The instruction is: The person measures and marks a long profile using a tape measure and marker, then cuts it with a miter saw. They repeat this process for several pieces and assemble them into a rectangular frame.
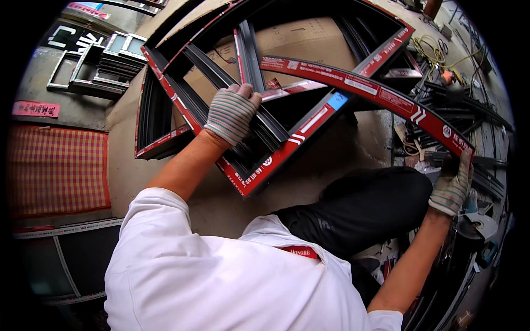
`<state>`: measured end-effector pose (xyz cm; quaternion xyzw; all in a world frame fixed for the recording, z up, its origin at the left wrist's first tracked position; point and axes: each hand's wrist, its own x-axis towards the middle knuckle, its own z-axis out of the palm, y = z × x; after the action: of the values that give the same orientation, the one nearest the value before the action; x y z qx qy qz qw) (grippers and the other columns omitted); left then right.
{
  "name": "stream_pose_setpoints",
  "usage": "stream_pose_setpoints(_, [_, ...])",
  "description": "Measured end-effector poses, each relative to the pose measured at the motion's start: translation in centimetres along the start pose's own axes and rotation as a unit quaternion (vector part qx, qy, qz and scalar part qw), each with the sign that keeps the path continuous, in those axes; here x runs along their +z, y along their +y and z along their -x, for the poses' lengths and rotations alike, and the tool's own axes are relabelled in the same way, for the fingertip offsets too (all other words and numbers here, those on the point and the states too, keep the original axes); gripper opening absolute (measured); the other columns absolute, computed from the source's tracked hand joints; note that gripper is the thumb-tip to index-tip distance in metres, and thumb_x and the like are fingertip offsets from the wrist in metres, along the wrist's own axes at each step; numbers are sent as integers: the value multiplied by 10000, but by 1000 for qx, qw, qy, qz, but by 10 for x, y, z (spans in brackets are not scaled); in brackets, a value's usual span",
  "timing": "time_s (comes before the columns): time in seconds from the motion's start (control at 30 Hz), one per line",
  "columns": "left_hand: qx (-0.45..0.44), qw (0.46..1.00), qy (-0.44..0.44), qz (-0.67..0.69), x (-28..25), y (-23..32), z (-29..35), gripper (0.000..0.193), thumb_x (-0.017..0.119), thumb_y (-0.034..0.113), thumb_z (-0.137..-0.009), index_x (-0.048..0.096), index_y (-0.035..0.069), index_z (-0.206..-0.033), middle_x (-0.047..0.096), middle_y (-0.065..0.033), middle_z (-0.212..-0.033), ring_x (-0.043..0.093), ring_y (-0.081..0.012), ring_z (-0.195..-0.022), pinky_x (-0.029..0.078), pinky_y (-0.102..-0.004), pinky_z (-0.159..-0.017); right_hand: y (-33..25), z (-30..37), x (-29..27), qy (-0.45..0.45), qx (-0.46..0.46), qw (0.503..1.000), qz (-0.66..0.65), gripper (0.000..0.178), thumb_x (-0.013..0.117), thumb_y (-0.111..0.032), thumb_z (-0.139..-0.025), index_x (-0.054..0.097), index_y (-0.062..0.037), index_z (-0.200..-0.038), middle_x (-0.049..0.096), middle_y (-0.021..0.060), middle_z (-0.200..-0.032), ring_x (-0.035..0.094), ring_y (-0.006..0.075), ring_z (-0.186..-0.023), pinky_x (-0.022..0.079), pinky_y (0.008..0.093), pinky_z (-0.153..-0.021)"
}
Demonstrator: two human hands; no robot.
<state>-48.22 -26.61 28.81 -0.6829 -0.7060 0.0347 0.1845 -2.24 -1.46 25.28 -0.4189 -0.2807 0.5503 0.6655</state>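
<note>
My left hand (234, 113), in a striped knit glove, is closed over a black bar of a window frame (292, 140) faced with red protective film. Off to the right, my right hand (452, 185), gloved the same way, grips the end of a long red-filmed profile (381, 95). This profile slants from the middle of the stacked frames down to the right, crossing above the frame corner. Whether its far end is joined to the black bar (249, 55) beside it, I cannot tell. Some fingers of my right hand are hidden behind the profile.
Under the frames lies brown cardboard (314, 41). Smaller frames (94, 66) are stacked at the far left, above a checked cloth (61, 171). On the right are a yellow cable (430, 49) and piled dark profiles (469, 110). My bent knee (381, 193) is close below the frames.
</note>
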Motion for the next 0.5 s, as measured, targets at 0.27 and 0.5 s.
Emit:
stream_pose_setpoints(0.27, [74,988,11,138,20,-21,-12,420,841,130,-665,688,83,-1054,687,-101,-1061,678,-333,-1052,502,-446,-1032,-1,-14,-10,-6,1,1000,27,402,861,-216,-929,662,-38,-1229,737,121,-1153,738,205,-1030,667,299,-858])
stream_pose_setpoints(0.5, [63,987,19,143,26,-18,-18,421,833,84,-648,676,73,-1039,682,-115,-1040,664,-351,-1056,500,-453,-1020,2,-19,-13,-11,2,1000,26,377,851,-212,-938,672,-49,-1227,750,114,-1151,743,208,-1046,670,302,-849])
